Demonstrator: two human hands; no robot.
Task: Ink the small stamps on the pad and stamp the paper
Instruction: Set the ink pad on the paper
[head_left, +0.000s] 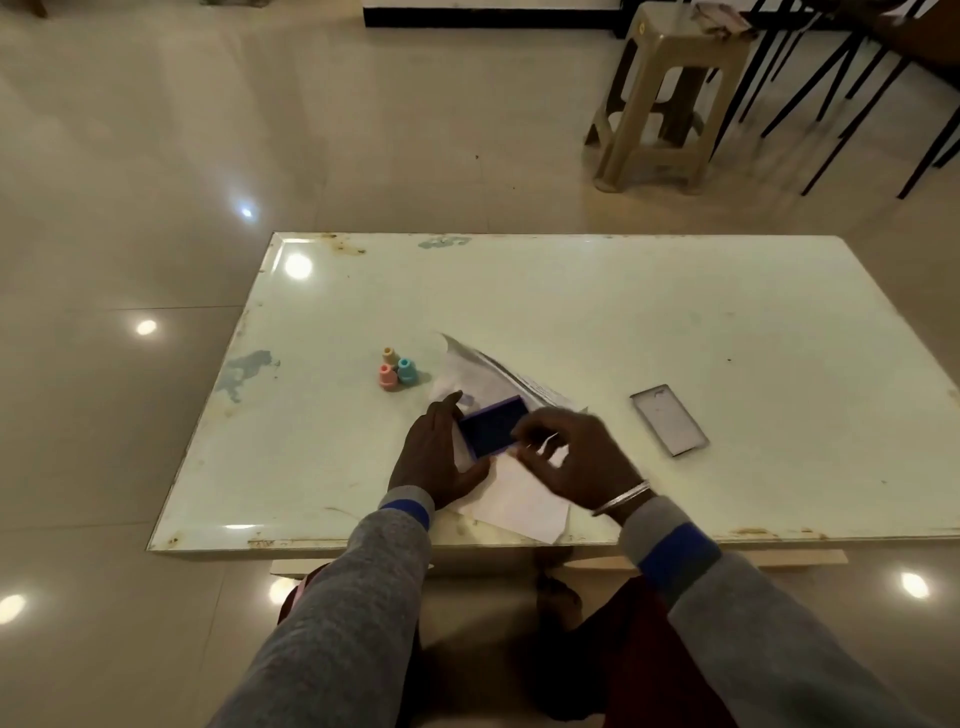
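The open ink pad (491, 430), purple-framed with a dark blue surface, lies on the white paper (522, 501) near the table's front edge. My left hand (436, 460) cups the pad's left side, with fingers at its far corner and the thumb along its near edge. My right hand (569, 457) hovers at the pad's right edge with its fingers curled together. Whether anything sits between those fingers is hidden. Three small stamps stand apart in a cluster left of the paper: yellow (388, 355), teal (406, 371) and pink (387, 377).
A flat grey rectangular lid (670, 420) lies on the pale table (597, 312) right of the paper. The paper's far corner curls up. Beyond the table are a plastic stool (670, 98) and black chair legs on the tiled floor.
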